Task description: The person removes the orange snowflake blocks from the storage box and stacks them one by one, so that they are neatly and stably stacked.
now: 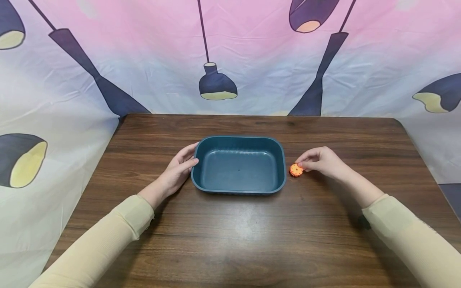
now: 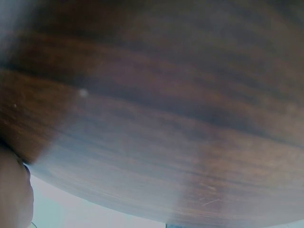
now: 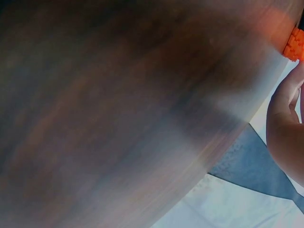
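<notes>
A dark teal rectangular plastic basin stands on the wooden table in the head view, its inside bare. At its left end my left hand grips the wall, thumb over the rim and fingers along the outside. Just off the basin's right end, my right hand pinches a small orange round piece with a notched edge and a hole at its centre. The right wrist view catches the knobbly side of this orange piece above the fingers. Only part of the left hand appears in the left wrist view.
The brown wood-grain table reaches back to a hanging cloth printed with lamps. The cloth also hangs along both sides. Pale sleeves cover both forearms.
</notes>
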Demonstrator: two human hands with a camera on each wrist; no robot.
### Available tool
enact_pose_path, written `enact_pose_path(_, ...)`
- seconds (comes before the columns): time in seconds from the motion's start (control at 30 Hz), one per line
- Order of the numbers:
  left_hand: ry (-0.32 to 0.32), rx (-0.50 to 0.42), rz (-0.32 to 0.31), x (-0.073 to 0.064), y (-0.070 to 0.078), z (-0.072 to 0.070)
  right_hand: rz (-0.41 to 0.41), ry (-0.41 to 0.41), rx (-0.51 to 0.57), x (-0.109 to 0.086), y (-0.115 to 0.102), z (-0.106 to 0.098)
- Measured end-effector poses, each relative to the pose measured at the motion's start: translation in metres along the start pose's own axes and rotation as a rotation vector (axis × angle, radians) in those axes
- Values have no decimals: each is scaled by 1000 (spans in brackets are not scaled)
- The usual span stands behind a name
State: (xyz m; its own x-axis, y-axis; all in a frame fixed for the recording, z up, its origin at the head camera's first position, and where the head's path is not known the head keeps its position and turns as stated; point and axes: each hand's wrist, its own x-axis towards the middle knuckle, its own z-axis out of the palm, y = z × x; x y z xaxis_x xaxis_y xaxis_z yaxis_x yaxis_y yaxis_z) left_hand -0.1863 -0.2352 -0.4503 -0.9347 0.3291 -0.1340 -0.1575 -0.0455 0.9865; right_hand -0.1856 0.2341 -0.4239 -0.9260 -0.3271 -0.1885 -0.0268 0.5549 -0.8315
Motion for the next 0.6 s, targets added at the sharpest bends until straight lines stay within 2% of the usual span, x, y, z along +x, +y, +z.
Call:
enact_pose_path(0.4,-6,-6,1,0,-1,-2,-4,31,-29,-1,-1,-3)
enact_pose_path(0.6,-38,-23,-2,2,-2,-6,-8,66,-67,-3,-2,-3)
